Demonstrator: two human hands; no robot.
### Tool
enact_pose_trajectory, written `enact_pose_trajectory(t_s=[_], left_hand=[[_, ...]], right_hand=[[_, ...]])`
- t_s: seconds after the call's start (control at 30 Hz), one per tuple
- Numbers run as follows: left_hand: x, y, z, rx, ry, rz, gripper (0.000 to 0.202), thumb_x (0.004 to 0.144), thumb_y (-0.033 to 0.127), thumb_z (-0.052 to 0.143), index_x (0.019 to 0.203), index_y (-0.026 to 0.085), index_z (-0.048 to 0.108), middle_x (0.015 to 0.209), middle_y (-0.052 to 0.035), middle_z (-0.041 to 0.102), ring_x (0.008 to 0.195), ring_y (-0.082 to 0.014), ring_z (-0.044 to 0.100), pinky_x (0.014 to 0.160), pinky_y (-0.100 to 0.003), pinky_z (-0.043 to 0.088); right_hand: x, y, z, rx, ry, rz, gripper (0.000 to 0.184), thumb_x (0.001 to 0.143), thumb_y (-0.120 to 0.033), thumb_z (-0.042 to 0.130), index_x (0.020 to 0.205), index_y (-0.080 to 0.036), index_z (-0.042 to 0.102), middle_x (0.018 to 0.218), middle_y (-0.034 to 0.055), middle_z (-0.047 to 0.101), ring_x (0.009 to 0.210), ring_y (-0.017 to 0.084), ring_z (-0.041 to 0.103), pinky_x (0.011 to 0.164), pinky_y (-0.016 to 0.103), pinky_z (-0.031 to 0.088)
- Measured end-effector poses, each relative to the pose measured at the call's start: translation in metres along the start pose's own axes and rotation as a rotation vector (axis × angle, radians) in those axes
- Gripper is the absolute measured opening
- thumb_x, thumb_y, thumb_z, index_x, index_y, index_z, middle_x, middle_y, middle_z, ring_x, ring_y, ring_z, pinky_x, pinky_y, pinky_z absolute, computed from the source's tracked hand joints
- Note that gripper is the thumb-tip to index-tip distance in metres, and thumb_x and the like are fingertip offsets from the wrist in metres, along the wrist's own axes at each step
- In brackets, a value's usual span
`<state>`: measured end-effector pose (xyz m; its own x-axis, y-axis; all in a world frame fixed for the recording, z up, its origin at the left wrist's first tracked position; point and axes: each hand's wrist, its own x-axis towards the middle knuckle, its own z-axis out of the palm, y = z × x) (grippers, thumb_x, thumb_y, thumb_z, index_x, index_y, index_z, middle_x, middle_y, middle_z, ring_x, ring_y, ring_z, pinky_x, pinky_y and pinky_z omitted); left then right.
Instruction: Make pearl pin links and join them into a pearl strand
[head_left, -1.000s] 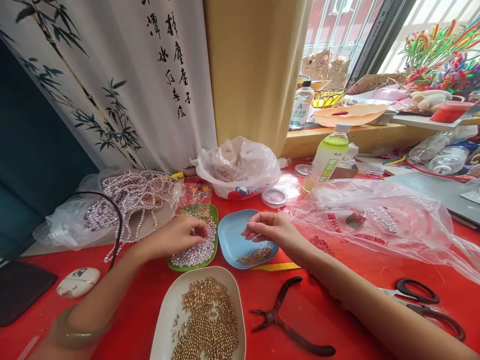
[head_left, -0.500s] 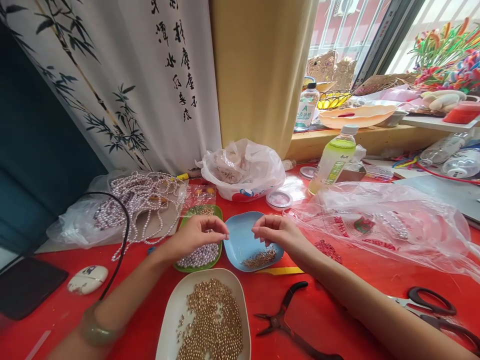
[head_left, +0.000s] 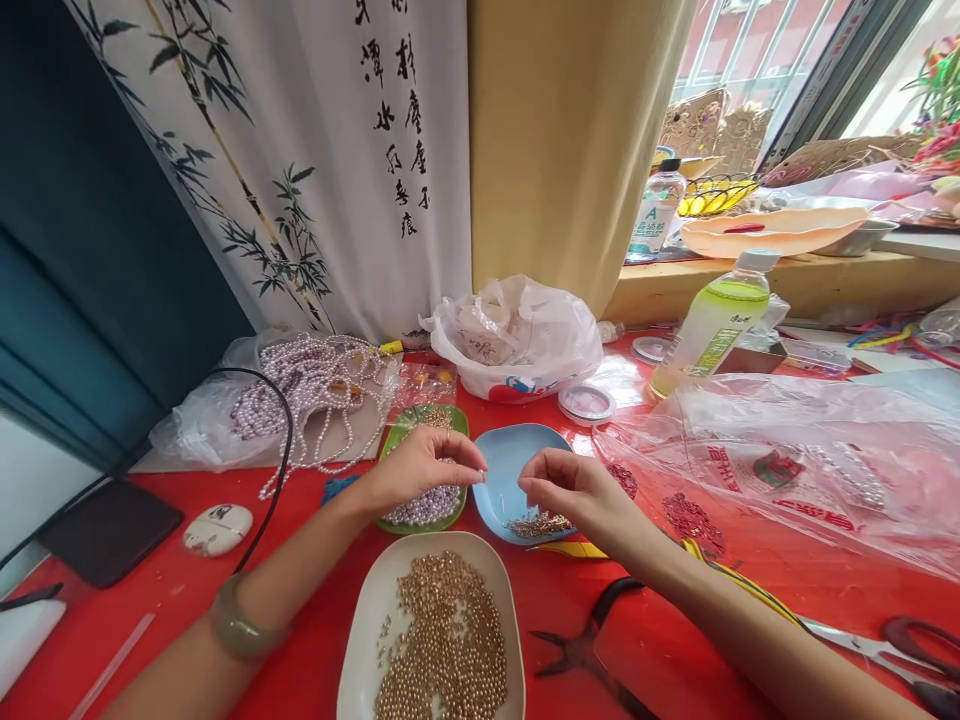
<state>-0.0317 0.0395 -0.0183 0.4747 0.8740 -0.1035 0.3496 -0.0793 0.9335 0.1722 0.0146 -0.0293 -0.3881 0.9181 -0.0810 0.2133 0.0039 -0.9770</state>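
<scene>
My left hand (head_left: 424,468) hovers over the green dish of pale pearls (head_left: 431,505), pinching one small pearl between thumb and fingertips. My right hand (head_left: 570,490) is over the blue dish (head_left: 510,455), fingers pinched together on what looks like a thin metal pin; the pin is too fine to see clearly. A heap of gold pins (head_left: 536,524) lies in the blue dish under that hand. The two hands' fingertips point at each other, a few centimetres apart. A white tray of gold beads (head_left: 442,640) sits nearest me.
Black pliers (head_left: 592,645) lie on the red table (head_left: 300,640) right of the white tray, scissors (head_left: 911,645) at far right. Pearl strands (head_left: 315,385) on plastic at back left, a white bag (head_left: 517,335), a green bottle (head_left: 712,320), clear plastic sheeting (head_left: 787,460).
My left hand lifted off the pearl dish and moved right toward my right hand, now holding a pearl. The camera view shifted left.
</scene>
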Motion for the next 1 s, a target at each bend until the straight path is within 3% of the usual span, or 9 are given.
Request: enact_pose_trajectory(t_s=[0.2, 0.3, 0.4, 0.5, 0.57, 0.73, 0.87, 1.0], left_hand=[[-0.011, 0.005, -0.031, 0.617, -0.12, 0.002, 0.015, 0.069, 0.014, 0.051, 0.075, 0.016, 0.064, 0.076, -0.003, 0.065, 0.072, -0.0157, 0.057, 0.068, -0.027, 0.04], [-0.014, 0.002, -0.044, 0.756, -0.157, -0.036, 0.016, 0.068, 0.02, 0.055, 0.078, 0.019, 0.066, 0.076, -0.0025, 0.066, 0.07, -0.0166, 0.057, 0.064, -0.026, 0.039], [-0.014, 0.003, -0.046, 0.825, -0.115, -0.052, 0.016, 0.071, 0.027, 0.054, 0.076, 0.02, 0.067, 0.071, -0.0024, 0.067, 0.065, -0.0162, 0.057, 0.061, -0.026, 0.037], [-0.015, 0.009, -0.035, 0.868, -0.04, 0.026, 0.016, 0.074, 0.025, 0.052, 0.074, 0.019, 0.066, 0.075, -0.0033, 0.066, 0.069, -0.0168, 0.057, 0.064, -0.027, 0.038], [-0.017, 0.016, -0.022, 0.829, -0.033, 0.154, 0.018, 0.077, 0.017, 0.047, 0.078, 0.018, 0.065, 0.081, -0.0036, 0.066, 0.075, -0.0162, 0.056, 0.069, -0.027, 0.039], [-0.014, 0.024, 0.018, 0.72, -0.199, 0.402, 0.03, 0.077, 0.001, 0.04, 0.088, 0.018, 0.063, 0.089, -0.0033, 0.064, 0.088, -0.0147, 0.052, 0.08, -0.027, 0.04], [0.004, 0.023, 0.04, 0.773, -0.263, 0.422, 0.031, 0.079, 0.004, 0.039, 0.096, 0.017, 0.061, 0.094, -0.0062, 0.061, 0.089, -0.0167, 0.054, 0.079, -0.028, 0.042], [0.025, 0.022, 0.052, 0.816, -0.369, 0.45, 0.03, 0.075, 0.014, 0.05, 0.103, 0.022, 0.058, 0.106, -0.0056, 0.057, 0.091, -0.0203, 0.055, 0.076, -0.029, 0.044]], right_hand=[[0.002, -0.004, -0.006, 0.001, 0.042, 0.014, 0.014, 0.069, -0.031, 0.052, 0.063, -0.019, 0.049, 0.056, -0.0022, 0.05, 0.049, 0.009, 0.045, 0.049, 0.022, 0.036], [0.004, -0.004, -0.007, 0.009, 0.041, 0.024, 0.014, 0.068, -0.032, 0.053, 0.063, -0.019, 0.049, 0.054, -0.0025, 0.051, 0.048, 0.008, 0.045, 0.048, 0.022, 0.036], [0.005, -0.002, -0.008, 0.016, 0.052, 0.021, 0.014, 0.069, -0.032, 0.053, 0.064, -0.018, 0.05, 0.055, -0.0024, 0.052, 0.047, 0.008, 0.046, 0.048, 0.022, 0.036], [0.005, -0.001, -0.009, 0.021, 0.052, 0.007, 0.014, 0.07, -0.03, 0.053, 0.066, -0.018, 0.05, 0.055, -0.0022, 0.053, 0.048, 0.008, 0.046, 0.049, 0.022, 0.036], [0.005, 0.0, -0.008, 0.021, 0.048, 0.003, 0.013, 0.071, -0.029, 0.053, 0.066, -0.017, 0.05, 0.055, -0.0022, 0.053, 0.048, 0.007, 0.046, 0.048, 0.022, 0.036], [0.005, 0.002, -0.008, 0.047, 0.043, -0.022, 0.013, 0.071, -0.028, 0.052, 0.065, -0.016, 0.049, 0.055, -0.0031, 0.051, 0.048, 0.007, 0.045, 0.048, 0.021, 0.035], [0.008, 0.001, -0.012, 0.087, 0.068, -0.07, 0.013, 0.07, -0.027, 0.053, 0.064, -0.016, 0.05, 0.054, -0.005, 0.047, 0.048, 0.006, 0.043, 0.047, 0.02, 0.035], [0.008, -0.004, -0.019, 0.105, 0.135, -0.084, 0.013, 0.068, -0.028, 0.053, 0.065, -0.016, 0.05, 0.053, -0.0055, 0.047, 0.047, 0.006, 0.042, 0.047, 0.021, 0.034]])
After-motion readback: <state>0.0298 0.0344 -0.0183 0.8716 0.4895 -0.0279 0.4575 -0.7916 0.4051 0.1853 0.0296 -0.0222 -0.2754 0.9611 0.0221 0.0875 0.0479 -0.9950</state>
